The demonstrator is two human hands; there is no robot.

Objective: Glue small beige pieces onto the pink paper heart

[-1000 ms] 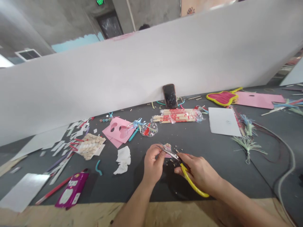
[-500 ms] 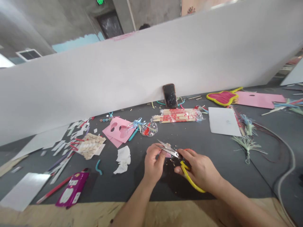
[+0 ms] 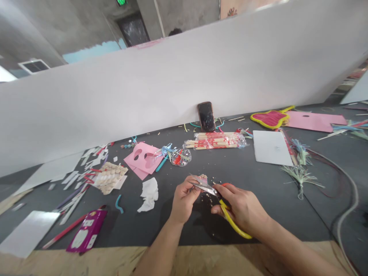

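Observation:
My left hand [image 3: 184, 201] pinches a small pink piece [image 3: 202, 179] just above the dark table mat [image 3: 258, 199]. My right hand [image 3: 244, 209] grips yellow-handled scissors [image 3: 227, 214], and their metal blades reach left to the pink piece between my left fingers. Small pale crumbs [image 3: 207, 196] lie scattered on the mat under and around the blades.
A phone [image 3: 206, 116] leans on the white partition [image 3: 172, 84] behind. A bag of wooden sticks [image 3: 215, 140], pink heart-cut paper [image 3: 143, 158], crumpled white tissue [image 3: 149, 193], a purple package [image 3: 85, 230], white card [image 3: 271, 147] and straw tassels [image 3: 300, 174] lie around. A wooden edge [image 3: 86, 260] runs nearest me.
The scissors' blades have closed down onto the pink piece, and both hands have shifted very slightly. Nothing else on the table has moved.

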